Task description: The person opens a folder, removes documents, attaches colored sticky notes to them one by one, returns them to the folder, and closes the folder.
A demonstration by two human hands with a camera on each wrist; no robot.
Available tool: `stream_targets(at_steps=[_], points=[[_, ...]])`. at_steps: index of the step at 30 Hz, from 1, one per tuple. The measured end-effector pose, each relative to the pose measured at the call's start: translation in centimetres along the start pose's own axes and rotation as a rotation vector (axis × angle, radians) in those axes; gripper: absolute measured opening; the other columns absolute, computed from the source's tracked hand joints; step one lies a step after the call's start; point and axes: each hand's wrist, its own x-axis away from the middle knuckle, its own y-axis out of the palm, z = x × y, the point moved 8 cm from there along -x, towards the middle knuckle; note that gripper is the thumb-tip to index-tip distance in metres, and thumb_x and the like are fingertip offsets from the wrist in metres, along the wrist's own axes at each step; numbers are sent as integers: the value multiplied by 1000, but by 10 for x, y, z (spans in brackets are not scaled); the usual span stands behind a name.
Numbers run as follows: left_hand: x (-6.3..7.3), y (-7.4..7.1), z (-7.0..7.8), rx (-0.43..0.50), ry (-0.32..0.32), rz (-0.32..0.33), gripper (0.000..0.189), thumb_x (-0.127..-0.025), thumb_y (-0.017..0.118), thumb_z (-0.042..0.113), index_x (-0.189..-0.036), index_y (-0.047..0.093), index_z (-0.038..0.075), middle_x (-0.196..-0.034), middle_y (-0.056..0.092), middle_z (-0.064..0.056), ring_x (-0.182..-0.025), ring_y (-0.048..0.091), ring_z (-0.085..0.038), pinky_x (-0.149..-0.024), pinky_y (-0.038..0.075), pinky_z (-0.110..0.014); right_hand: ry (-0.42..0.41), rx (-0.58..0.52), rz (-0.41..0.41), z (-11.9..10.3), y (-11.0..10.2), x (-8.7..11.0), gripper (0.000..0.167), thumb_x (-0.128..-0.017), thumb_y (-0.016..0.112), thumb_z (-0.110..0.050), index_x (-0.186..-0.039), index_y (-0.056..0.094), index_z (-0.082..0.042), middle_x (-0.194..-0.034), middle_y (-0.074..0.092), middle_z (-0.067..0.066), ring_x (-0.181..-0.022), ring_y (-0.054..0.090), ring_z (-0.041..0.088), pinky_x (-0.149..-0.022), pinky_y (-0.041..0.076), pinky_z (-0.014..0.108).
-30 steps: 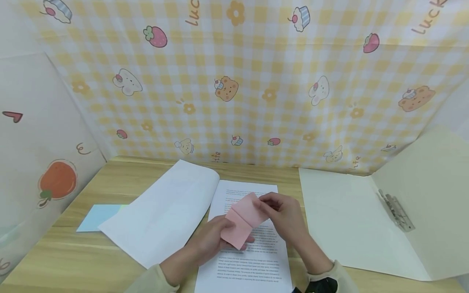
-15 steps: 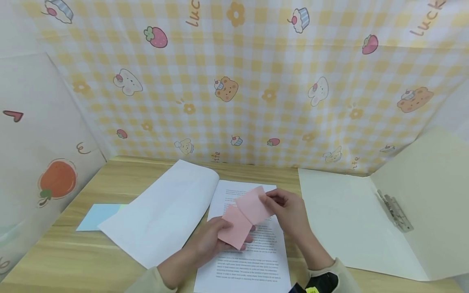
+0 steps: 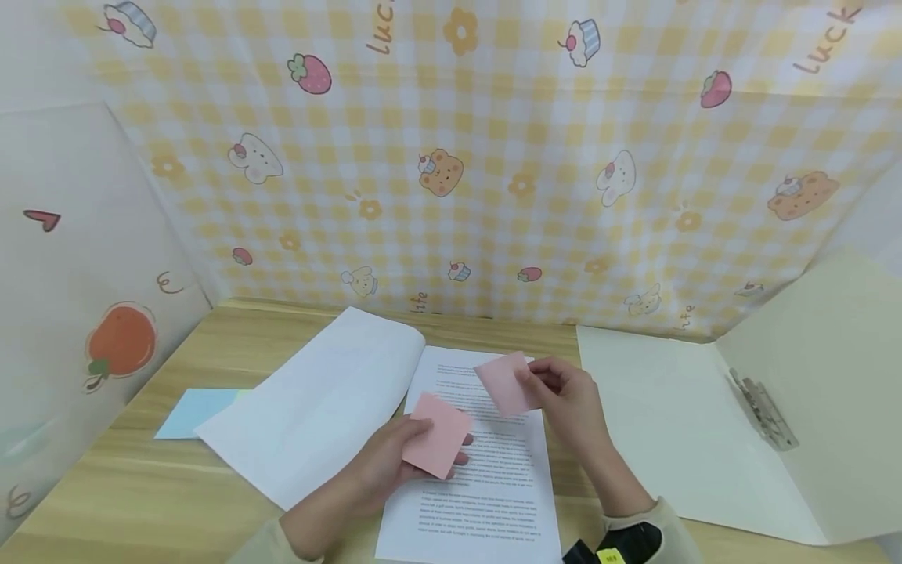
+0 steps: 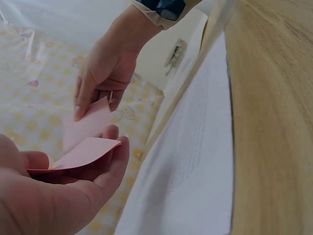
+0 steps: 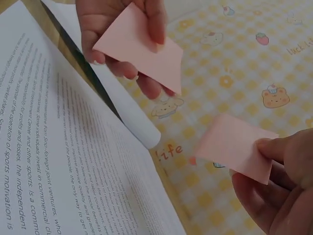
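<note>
My left hand (image 3: 384, 462) holds a pad of pink sticky notes (image 3: 438, 435), thumb on top and fingers underneath. A single pink sticky note (image 3: 504, 384) is pinched by its edge between the thumb and fingers of my right hand (image 3: 569, 399). In the right wrist view, a gap shows between the loose note (image 5: 234, 147) and the pad (image 5: 142, 46). Both hands are over a printed page (image 3: 486, 486) of an open document, whose turned white sheet (image 3: 317, 399) curls over to the left.
Light blue paper (image 3: 193, 413) sticks out from under the turned sheet at left. To the right lies an open white folder (image 3: 676, 431) with a metal clip (image 3: 763, 407), its cover leaning up. A yellow checked cloth (image 3: 479, 117) hangs behind the wooden table (image 3: 92, 501).
The top pink note has come off the pad. My right hand has moved a little right with it, while my left hand has shifted slightly left with the pad.
</note>
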Motion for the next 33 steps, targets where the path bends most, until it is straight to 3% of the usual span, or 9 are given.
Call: stream_targets(at_steps=[6, 13, 16, 20, 26, 33], points=[[11, -14, 9, -75, -6, 35, 49, -106, 45, 26, -141, 47, -9, -120, 72, -16, -99, 73, -16, -84, 60, -30, -54, 72, -36, -4, 5, 2, 12, -93, 73, -10, -104, 75, -4, -93, 77, 10, -82, 72, 11, -72, 57, 15], [24, -40, 16, -166, -3, 122, 52, -107, 45, 25, -141, 41, -14, -110, 72, -12, -96, 73, -19, -85, 62, -36, -96, 108, -76, -5, 10, 9, 11, -87, 78, -5, -98, 78, -6, -90, 79, 8, -79, 75, 13, -71, 58, 16], [33, -60, 24, -250, 15, 211, 54, -106, 49, 28, -142, 42, -13, -105, 72, -9, -91, 74, -18, -83, 62, -37, -133, 105, -77, -6, 11, 13, 8, -86, 78, -5, -94, 79, -8, -87, 79, 5, -76, 74, 8, -69, 58, 17], [52, -92, 39, -386, 43, 382, 52, -104, 56, 27, -139, 47, -11, -98, 72, -7, -82, 73, -14, -76, 63, -33, -223, 137, -72, -9, 14, 21, 9, -87, 77, -5, -92, 79, -11, -85, 78, 0, -72, 69, 2, -66, 58, 19], [91, -135, 67, -691, 57, 624, 54, -103, 59, 33, -143, 47, -2, -99, 74, -10, -76, 70, -7, -68, 59, -27, -409, 232, -86, -18, 25, 39, 18, -83, 78, 1, -92, 79, -15, -87, 78, -6, -77, 69, -1, -68, 58, 21], [133, -196, 95, -884, 106, 774, 53, -107, 47, 29, -143, 41, -9, -112, 68, -22, -78, 60, 5, -68, 52, -16, -599, 376, 20, -23, 27, 54, 28, -72, 85, 3, -91, 82, -17, -96, 81, -5, -84, 77, 9, -72, 57, 15]])
